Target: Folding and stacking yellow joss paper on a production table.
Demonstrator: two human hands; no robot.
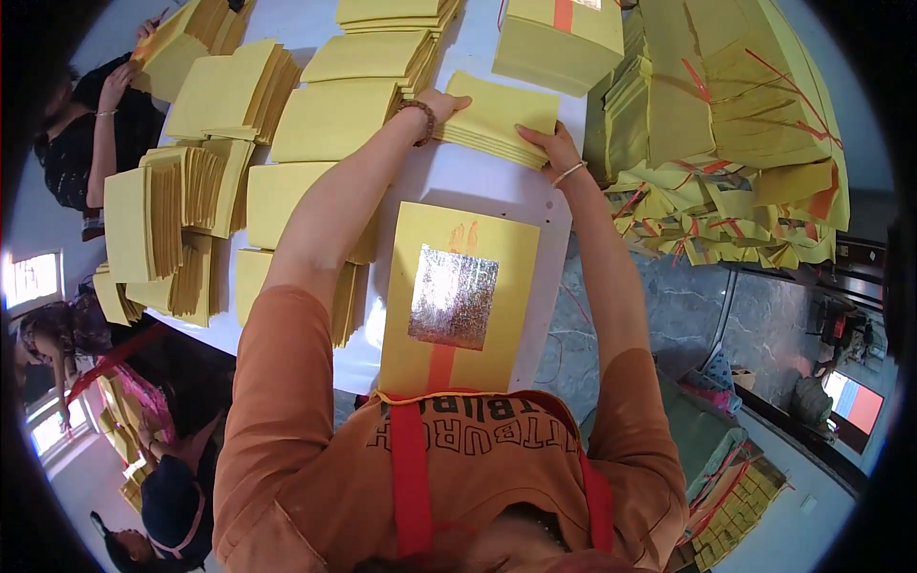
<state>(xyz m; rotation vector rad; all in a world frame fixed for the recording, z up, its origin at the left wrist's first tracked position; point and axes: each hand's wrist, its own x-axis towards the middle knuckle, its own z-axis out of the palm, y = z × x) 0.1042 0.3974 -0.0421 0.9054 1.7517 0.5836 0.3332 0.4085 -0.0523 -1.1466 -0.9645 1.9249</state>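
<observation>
Between my two hands is a stack of yellow paper (501, 110), made of several layers and lying on the white table. My left hand (442, 107) closes on its left end, with a finger laid over the top. At the right end, my right hand (557, 150) grips the stack with the thumb on its upper face; its other fingers are mostly hidden. Closer to my body stands a yellow paper block (516, 258) with a shiny silver square (454, 296) and an orange-red strip on its top.
More yellow paper stacks (334, 119) fill the table's left side. A tall yellow block (559, 48) stands at the far edge. Bundles tied with red strips (745, 105) are piled to the right. Another person's hand (119, 81) holds paper at far left; other people sit lower left.
</observation>
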